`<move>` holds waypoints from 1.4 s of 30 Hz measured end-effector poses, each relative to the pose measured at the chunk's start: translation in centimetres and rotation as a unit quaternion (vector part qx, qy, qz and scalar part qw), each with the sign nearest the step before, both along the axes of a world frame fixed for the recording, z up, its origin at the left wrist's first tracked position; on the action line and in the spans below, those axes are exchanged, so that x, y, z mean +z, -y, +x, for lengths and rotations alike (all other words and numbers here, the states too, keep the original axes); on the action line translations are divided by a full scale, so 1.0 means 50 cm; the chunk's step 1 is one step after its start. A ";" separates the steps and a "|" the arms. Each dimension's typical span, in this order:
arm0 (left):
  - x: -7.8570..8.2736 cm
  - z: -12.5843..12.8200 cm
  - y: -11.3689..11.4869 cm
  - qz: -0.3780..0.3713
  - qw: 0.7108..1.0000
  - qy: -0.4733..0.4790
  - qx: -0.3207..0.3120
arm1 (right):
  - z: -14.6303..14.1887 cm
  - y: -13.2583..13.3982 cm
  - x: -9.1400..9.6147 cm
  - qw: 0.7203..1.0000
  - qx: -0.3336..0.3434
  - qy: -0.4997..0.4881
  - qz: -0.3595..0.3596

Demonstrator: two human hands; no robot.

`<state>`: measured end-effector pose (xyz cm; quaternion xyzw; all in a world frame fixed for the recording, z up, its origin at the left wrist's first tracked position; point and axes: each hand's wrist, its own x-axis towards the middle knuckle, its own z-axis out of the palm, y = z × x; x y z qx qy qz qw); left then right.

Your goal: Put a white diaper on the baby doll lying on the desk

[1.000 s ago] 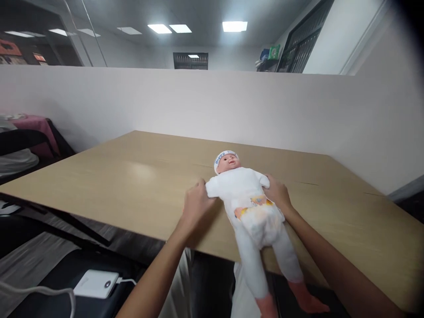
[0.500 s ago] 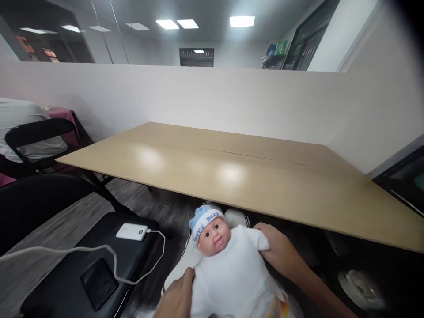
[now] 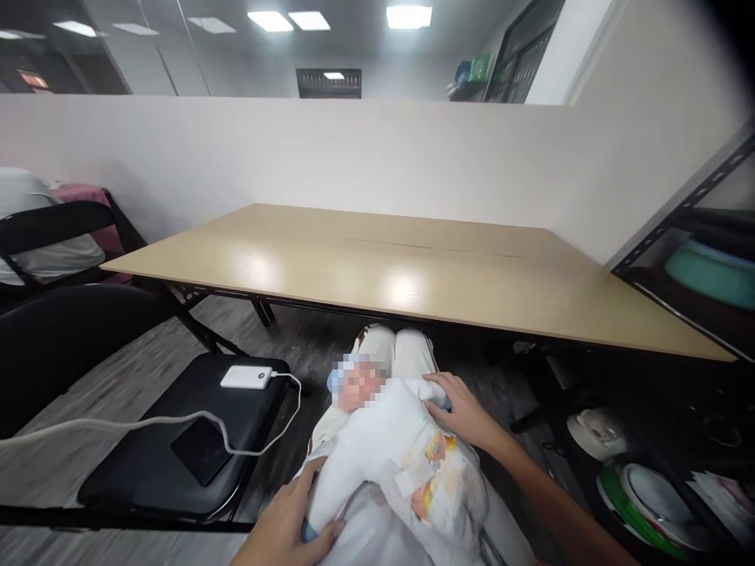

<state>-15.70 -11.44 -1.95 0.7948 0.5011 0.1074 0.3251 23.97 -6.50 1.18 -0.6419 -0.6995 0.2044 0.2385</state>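
A baby doll (image 3: 377, 436) in a white top lies tilted across my lap, on white trousers (image 3: 413, 354). Its blue cap (image 3: 337, 381) points toward the table, and its head area is blurred by pixels. A diaper (image 3: 436, 475) with orange and yellow prints covers its lower body. My left hand (image 3: 292, 507) is closed around the end of one doll arm, where a bit of blue shows. The doll's other arm end is held by my right hand (image 3: 463, 405), thumb below and fingers on top, again with some blue beside it.
A wooden table (image 3: 354, 267) stands before my knees. On the left, a black chair (image 3: 147, 472) carries a white power bank (image 3: 246, 377), its cable and a dark phone (image 3: 200, 450). A shelf at right holds a green basin (image 3: 713, 271). Someone's pale clothing (image 3: 27, 192) shows at far left.
My view has tipped down and turned slightly right. The doll's arms are now stretched wider and lower, with both hands shifted toward their ends. More of the diaper shows.
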 end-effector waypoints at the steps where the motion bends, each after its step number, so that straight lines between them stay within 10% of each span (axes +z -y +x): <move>1: -0.004 -0.002 -0.001 0.011 1.000 0.004 -0.003 | 0.002 0.015 0.010 1.000 -0.021 -0.004 0.016; 8: 0.085 0.080 -0.008 0.168 0.980 0.105 0.008 | 0.007 0.112 0.060 0.988 -0.004 -0.119 -0.099; 14: 0.190 0.224 -0.048 0.037 0.971 0.155 -0.176 | 0.002 0.127 0.052 0.988 -0.006 -0.140 -0.066; 25: 0.176 0.281 -0.088 0.003 0.967 0.156 -0.202 | 0.043 0.073 -0.043 0.989 -0.120 -0.053 0.064; 33: 0.208 0.220 -0.090 -0.043 0.949 0.201 -0.241 | -0.084 0.076 0.067 0.989 0.110 -0.097 0.025; 42: 0.174 0.244 -0.092 0.077 0.953 0.136 -0.258 | -0.086 0.059 0.081 0.985 0.140 -0.103 0.017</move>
